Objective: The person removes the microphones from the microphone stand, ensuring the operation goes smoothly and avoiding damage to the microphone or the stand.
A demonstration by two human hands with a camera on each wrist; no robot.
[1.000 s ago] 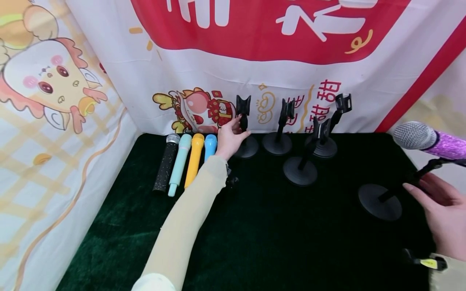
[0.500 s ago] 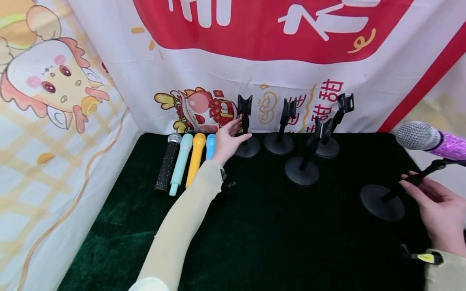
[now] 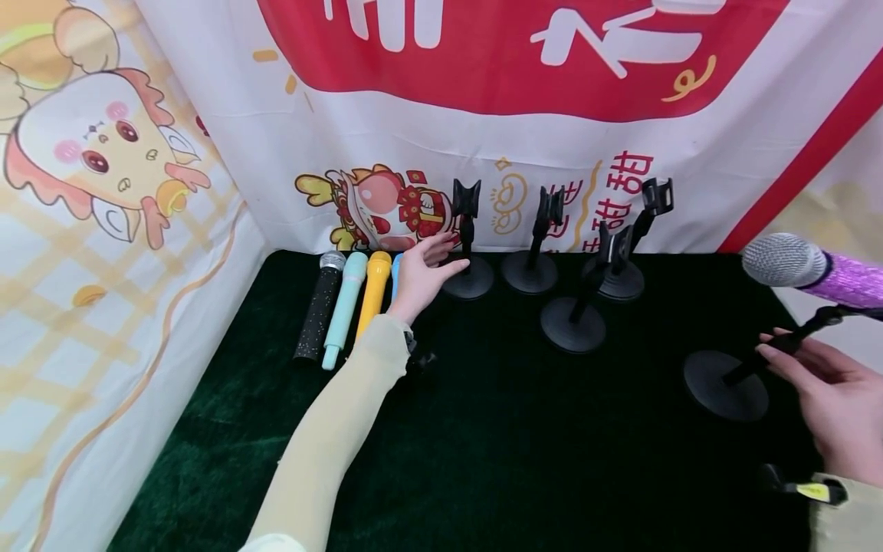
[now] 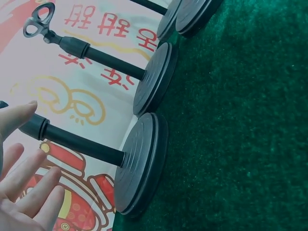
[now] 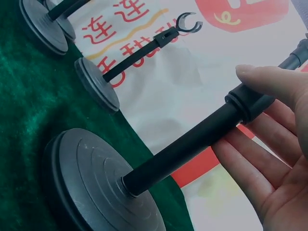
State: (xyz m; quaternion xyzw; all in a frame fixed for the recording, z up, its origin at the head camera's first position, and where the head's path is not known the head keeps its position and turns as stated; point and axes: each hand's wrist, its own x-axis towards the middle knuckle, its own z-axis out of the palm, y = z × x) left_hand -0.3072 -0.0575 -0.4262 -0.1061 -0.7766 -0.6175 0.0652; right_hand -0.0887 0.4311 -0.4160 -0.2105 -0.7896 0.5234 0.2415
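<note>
My left hand point(image 3: 419, 280) is beside the leftmost black microphone stand point(image 3: 471, 282), fingers spread, holding nothing. In the left wrist view, the fingers point(image 4: 33, 197) and thumb lie on either side of that stand's upright, apart from a firm grip. On the right, my right hand point(image 3: 845, 399) holds another black microphone stand point(image 3: 726, 387) by its upright, thumb and fingers on opposite sides of the collar in the right wrist view. A glittery purple microphone point(image 3: 855, 280) with a silver mesh head sits at the top of this stand, partly cut off by the frame edge.
Black speckled point(image 3: 320, 314), mint point(image 3: 347, 299), yellow point(image 3: 374, 287) and blue point(image 3: 396, 270) microphones lie side by side at left, the blue mostly hidden by my hand. Three more stands point(image 3: 530, 272) stand between my hands. A printed cloth backdrop point(image 3: 386, 138) borders the dark green tabletop point(image 3: 552, 445).
My left hand has loosened and drawn back slightly left from the leftmost stand, its fingers spreading. My right hand stays at its stand with the purple microphone.
</note>
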